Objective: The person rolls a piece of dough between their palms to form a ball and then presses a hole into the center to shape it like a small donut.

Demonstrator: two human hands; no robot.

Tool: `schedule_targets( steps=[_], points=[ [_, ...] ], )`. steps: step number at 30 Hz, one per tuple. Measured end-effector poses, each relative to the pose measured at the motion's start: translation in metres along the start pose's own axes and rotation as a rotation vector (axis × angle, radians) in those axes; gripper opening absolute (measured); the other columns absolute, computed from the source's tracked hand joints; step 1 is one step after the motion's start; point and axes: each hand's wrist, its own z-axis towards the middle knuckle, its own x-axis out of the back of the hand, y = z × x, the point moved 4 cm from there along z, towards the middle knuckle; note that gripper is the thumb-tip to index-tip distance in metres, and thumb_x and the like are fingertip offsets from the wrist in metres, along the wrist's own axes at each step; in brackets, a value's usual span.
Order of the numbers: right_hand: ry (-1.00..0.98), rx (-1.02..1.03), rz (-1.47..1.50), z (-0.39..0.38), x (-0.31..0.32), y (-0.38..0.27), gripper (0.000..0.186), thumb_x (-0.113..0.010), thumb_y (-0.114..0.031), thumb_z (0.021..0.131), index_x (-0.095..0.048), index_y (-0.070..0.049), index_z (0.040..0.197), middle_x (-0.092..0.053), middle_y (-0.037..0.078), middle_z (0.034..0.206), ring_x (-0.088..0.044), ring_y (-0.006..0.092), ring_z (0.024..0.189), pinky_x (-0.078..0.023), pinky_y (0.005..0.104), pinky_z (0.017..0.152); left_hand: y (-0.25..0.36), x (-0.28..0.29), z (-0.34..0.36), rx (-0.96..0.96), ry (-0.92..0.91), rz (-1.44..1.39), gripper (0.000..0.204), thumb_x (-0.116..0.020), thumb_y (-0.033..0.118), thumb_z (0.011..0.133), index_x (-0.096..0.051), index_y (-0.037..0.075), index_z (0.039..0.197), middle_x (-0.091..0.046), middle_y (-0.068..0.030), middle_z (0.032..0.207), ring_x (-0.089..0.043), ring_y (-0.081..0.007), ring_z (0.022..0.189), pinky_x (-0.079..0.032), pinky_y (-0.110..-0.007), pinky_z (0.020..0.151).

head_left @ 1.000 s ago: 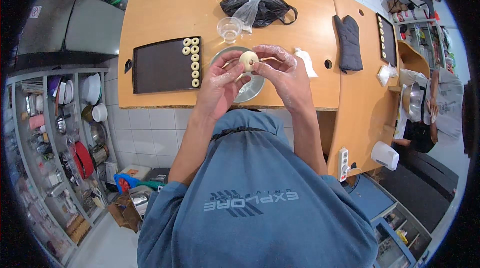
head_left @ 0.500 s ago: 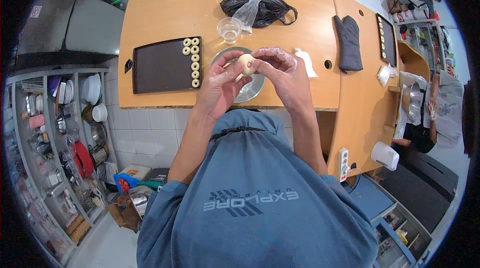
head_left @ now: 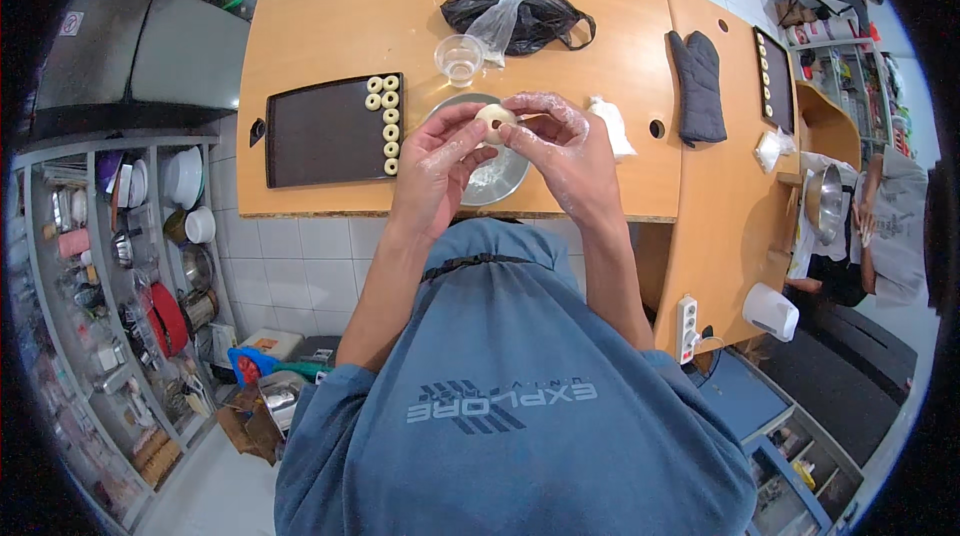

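Observation:
A small pale dough ring [head_left: 495,115] with a dark hole is pinched between my two flour-dusted hands. The thumb and fingers of my left hand [head_left: 432,164] hold its left side, and those of my right hand [head_left: 570,161] hold its right side. Beneath them a round metal bowl [head_left: 508,183] with white flour in it is partly hidden by my hands. To the left lies a dark baking tray [head_left: 318,141] with several dough rings [head_left: 390,133] along its right side.
Beyond the bowl stand a clear plastic cup [head_left: 459,60] and a black plastic bag [head_left: 535,21]. A white bag [head_left: 612,126] lies right of my hands, then a dark oven mitt [head_left: 698,86]. At far right are another tray [head_left: 772,81] and a co-worker's hands [head_left: 868,211] near a metal bowl [head_left: 824,204].
My fingers have shifted around the dough, and its hole now shows dark where a fingertip showed before. The co-worker's hands at far right have moved.

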Motion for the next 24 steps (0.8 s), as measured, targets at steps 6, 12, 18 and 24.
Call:
schedule_targets(
  steps=[6,12,18,24],
  points=[
    [0.031,0.000,0.051,-0.0003,0.0028,0.0029,0.033,-0.074,-0.015,0.087,-0.068,0.005,0.112,-0.073,0.012,0.099,-0.069,0.0158,0.090,-0.054,0.0283,0.079,0.0009,-0.0012,0.0004,-0.001,-0.033,0.042,0.028,-0.062,0.004,0.095,-0.061,-0.001,0.123,-0.067,-0.0120,0.116,-0.066,-0.0188,0.105,-0.056,-0.034,0.090],
    [0.036,-0.002,0.051,0.0004,0.0041,0.0033,0.031,-0.074,-0.012,0.087,-0.068,0.005,0.112,-0.073,0.012,0.100,-0.068,0.0152,0.089,-0.054,0.0278,0.079,0.0015,-0.0066,-0.0002,-0.030,-0.033,0.083,0.030,-0.063,0.002,0.093,-0.060,-0.002,0.123,-0.066,-0.0117,0.115,-0.066,-0.0192,0.104,-0.057,-0.034,0.088],
    [0.045,0.000,0.048,0.0000,0.0039,0.0026,0.030,-0.073,-0.011,0.087,-0.068,0.005,0.112,-0.073,0.012,0.099,-0.068,0.0147,0.090,-0.054,0.0276,0.079,0.0023,-0.0084,-0.0006,-0.021,-0.061,0.017,0.032,-0.063,-0.001,0.091,-0.059,-0.002,0.123,-0.066,-0.0114,0.115,-0.065,-0.0195,0.105,-0.055,-0.035,0.089],
    [0.052,-0.005,0.081,-0.0002,0.0041,0.0019,0.030,-0.073,-0.011,0.087,-0.068,0.005,0.113,-0.073,0.012,0.099,-0.068,0.0151,0.090,-0.054,0.0273,0.079,0.0027,-0.0087,-0.0006,-0.025,-0.037,0.066,0.030,-0.063,0.002,0.093,-0.060,-0.001,0.122,-0.066,-0.0119,0.116,-0.065,-0.0200,0.106,-0.055,-0.035,0.090]
  ],
)
